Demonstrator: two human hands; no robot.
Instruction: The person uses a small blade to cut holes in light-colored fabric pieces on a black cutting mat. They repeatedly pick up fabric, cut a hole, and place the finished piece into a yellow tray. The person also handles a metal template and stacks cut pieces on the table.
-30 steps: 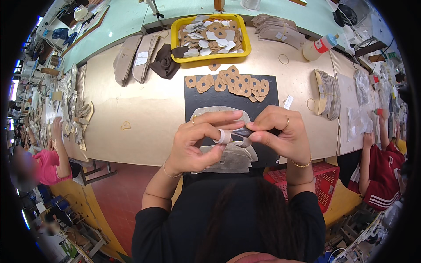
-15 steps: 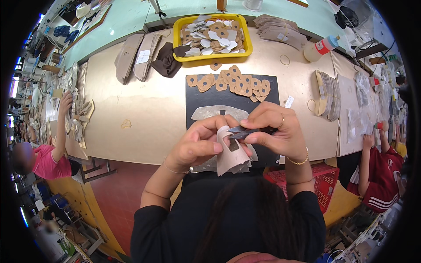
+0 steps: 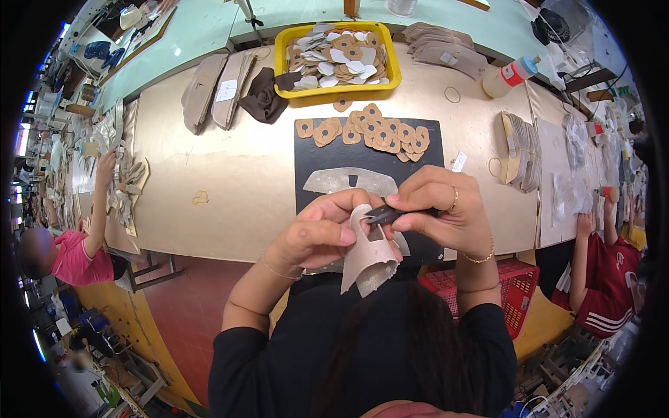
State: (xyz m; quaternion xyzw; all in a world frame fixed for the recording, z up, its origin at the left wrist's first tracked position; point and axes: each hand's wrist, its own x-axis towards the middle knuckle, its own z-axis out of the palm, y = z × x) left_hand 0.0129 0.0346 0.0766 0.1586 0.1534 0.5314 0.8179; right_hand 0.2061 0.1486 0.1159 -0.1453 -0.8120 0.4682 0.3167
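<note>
My left hand (image 3: 317,233) pinches a curled beige shoe-upper piece (image 3: 364,263) between thumb and fingers, above the near part of a black mat (image 3: 312,155). A window is cut through this piece. In my right hand (image 3: 446,212) are dark thread snips (image 3: 385,214), their tips at the upper edge of that window. Whether the blades touch the material is hard to make out. On the mat beyond my hands lies a flat grey piece (image 3: 324,180) with a small dark notch, partly covered. Several small tan patches (image 3: 382,134) with dark centres are heaped at the mat's far edge.
A yellow tray (image 3: 398,73) full of tan and white patches stands at the back. Stacks of cut pieces (image 3: 202,94) flank it, with a brown cloth (image 3: 263,97). A glue bottle (image 3: 503,78) is far right. A red crate (image 3: 516,292) sits below the table. Co-workers sit either side.
The beige piece has turned and opened out, its lower edge now flaring to the right. The snips' tips have shifted slightly along the window's upper edge.
</note>
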